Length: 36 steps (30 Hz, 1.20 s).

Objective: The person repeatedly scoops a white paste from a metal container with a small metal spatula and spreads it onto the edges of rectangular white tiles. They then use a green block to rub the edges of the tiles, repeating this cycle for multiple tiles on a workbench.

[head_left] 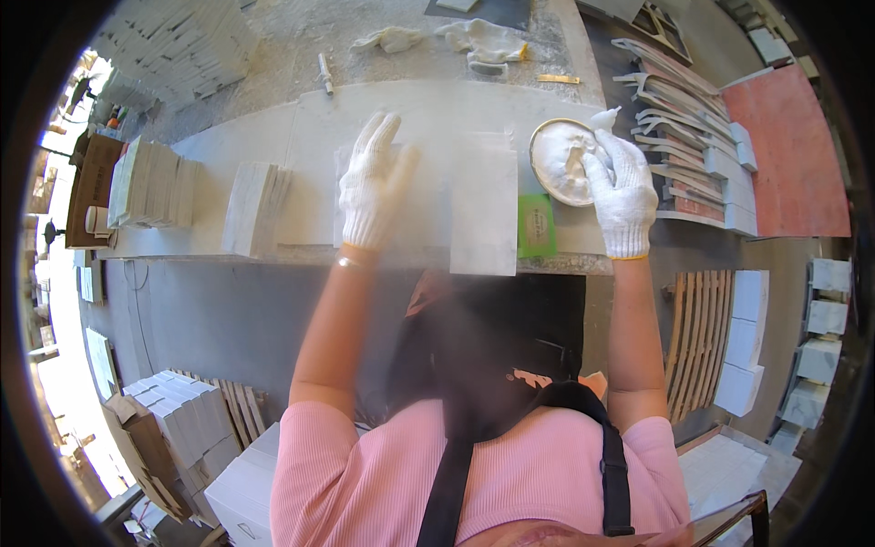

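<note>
Both of my hands wear white knit gloves. My left hand point(372, 182) is over the pale, flat sheet point(428, 196) on the worktable, its fingers stretched out and holding nothing. Its thumb side is smeared by motion. My right hand point(624, 191) is at the right rim of a round bowl point(552, 193) filled with white paste point(558, 155). Its thumb and fingers close on a small white wad point(604, 118) that looks like cloth and sticks out above them. A blank pale tile point(483, 210) lies between my hands, overhanging the front edge. Beside it is a green scraper-like card point(537, 226).
Stacked pale tiles point(150, 187) and a smaller stack point(253, 210) stand on the table's left. Crumpled gloves point(483, 41), a white marker-like stick point(325, 73) and a yellow strip point(558, 79) lie at the back. A rack of curved strips point(679, 137) is on the right.
</note>
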Motion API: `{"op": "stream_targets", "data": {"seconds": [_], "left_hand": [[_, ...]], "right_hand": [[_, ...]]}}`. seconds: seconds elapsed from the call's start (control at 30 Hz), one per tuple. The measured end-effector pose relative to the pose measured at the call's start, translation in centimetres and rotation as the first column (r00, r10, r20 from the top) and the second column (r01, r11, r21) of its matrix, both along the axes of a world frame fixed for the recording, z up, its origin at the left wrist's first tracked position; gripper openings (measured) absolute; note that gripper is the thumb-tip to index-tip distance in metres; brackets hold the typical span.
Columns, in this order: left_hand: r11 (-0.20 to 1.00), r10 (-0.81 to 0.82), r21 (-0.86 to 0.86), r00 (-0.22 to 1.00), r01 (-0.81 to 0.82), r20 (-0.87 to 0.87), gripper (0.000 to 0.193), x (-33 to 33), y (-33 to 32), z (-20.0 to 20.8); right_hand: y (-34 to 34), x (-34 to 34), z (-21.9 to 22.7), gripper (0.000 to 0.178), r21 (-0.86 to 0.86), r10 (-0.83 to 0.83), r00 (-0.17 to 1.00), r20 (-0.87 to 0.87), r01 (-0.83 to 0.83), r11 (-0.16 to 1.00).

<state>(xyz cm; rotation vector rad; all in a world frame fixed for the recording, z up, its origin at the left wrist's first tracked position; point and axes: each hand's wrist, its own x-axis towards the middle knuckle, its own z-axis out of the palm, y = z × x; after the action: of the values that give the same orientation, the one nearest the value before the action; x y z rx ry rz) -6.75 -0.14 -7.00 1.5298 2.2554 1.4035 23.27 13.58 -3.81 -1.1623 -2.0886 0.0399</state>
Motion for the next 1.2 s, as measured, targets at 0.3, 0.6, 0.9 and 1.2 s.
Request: {"op": "stream_targets", "data": {"seconds": [0.3,0.6,0.9,1.2], "left_hand": [[0.947,-0.302,-0.072,0.943,0.314,0.138,0.078,5.3,-9.2,1.4],[0.945,-0.110,-0.278,0.968,0.172,0.228,0.104,9.0,-8.8,2.0],[0.916,-0.025,-0.275,0.727,0.292,0.686,0.087,9.0,-9.5,1.5],[0.949,-0.042,-0.142,0.559,0.282,0.828,0.088,9.5,-9.5,0.2]], "right_hand": [[0.1,5.3,0.4,0.049,-0.300,-0.118,0.925,0.362,0.235,0.925],[0.1,3.6,1.4,0.049,-0.498,-0.112,0.895,0.432,0.340,0.798],[0.8,4.2,0.2,0.037,-0.495,-0.018,0.852,0.524,0.321,0.807],[0.6,6.9,1.7,0.016,-0.322,-0.159,0.904,0.396,0.299,0.899]]}}
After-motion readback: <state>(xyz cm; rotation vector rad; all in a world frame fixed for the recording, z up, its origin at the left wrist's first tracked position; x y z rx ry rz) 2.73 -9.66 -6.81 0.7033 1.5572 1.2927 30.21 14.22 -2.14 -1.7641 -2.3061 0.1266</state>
